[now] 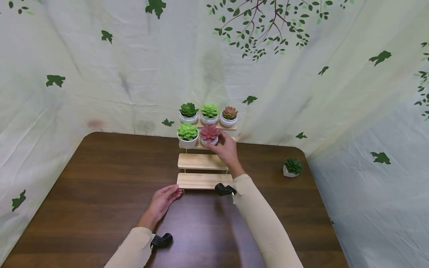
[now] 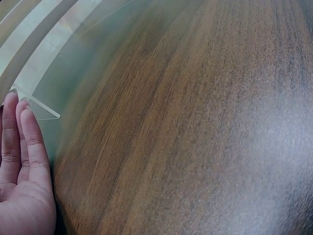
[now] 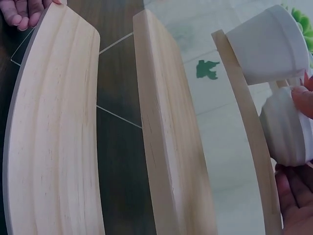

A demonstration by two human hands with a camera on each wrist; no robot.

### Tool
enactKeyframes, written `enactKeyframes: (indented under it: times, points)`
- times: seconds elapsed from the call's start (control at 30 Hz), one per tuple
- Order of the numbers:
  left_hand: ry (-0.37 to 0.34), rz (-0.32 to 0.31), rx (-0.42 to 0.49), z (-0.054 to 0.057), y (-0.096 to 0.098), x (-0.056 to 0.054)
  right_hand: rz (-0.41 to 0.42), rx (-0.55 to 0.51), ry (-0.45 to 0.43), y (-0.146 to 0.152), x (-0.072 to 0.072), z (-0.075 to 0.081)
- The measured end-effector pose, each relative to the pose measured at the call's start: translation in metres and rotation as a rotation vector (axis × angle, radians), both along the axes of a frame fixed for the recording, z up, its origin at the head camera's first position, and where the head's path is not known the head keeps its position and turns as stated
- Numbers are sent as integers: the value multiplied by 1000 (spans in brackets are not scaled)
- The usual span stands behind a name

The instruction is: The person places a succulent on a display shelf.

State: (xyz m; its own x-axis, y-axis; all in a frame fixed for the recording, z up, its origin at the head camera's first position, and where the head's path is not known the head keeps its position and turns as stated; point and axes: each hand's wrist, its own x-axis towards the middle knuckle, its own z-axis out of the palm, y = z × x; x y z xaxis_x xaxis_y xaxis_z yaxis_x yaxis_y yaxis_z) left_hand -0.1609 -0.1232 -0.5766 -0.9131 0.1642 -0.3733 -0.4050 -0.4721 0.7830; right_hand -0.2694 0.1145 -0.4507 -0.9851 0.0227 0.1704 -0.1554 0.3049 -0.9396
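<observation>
A tiered wooden display stand (image 1: 204, 181) stands on the table. My left hand (image 1: 164, 201) holds the front left corner of its lowest shelf, thumb on top; in the left wrist view that hand's fingers (image 2: 36, 142) stretch up beside a clear support. With my right hand (image 1: 226, 149) I grip a red artificial succulent (image 1: 209, 133) by its white pot (image 3: 286, 129), at the second shelf from the top. Beside it on that shelf stands a light green succulent (image 1: 187, 132). The top shelf bears a dark green succulent (image 1: 188, 110), a bright green succulent (image 1: 209, 111) and a reddish-brown succulent (image 1: 229, 113).
A small dark green succulent (image 1: 292, 167) in a white pot stands at the right of the brown table (image 1: 117, 178). The two lower shelves show bare wood. A leaf-patterned curtain (image 1: 151, 74) hangs close behind the table's back edge and along both sides.
</observation>
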Motion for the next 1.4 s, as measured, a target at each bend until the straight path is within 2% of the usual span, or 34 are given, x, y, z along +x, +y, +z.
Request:
enactKeyframes:
  times: [0.2,0.4,0.7,0.97,1.07,1.17,1.4]
  points:
    - [-14,3,-17,-1,1,1,1,-86,-29,8,7,-1]
    - [-17,3,-23,-1,-1,3,-13,-190,14,25,16,-6]
    - [-11,14,-33,-2,-3,4,-141,-287,144,57,30,-20]
    - [-21,23,-44,-4,-2,3,-276,-295,194,98,57,-9]
    - [-32,23,-46,-4,-1,2,-329,-298,200,115,61,-16]
    - [-40,21,-41,-3,0,1,-387,-307,200,134,63,-30]
    - [-25,2,-36,0,2,0,-542,-312,201,171,72,-55]
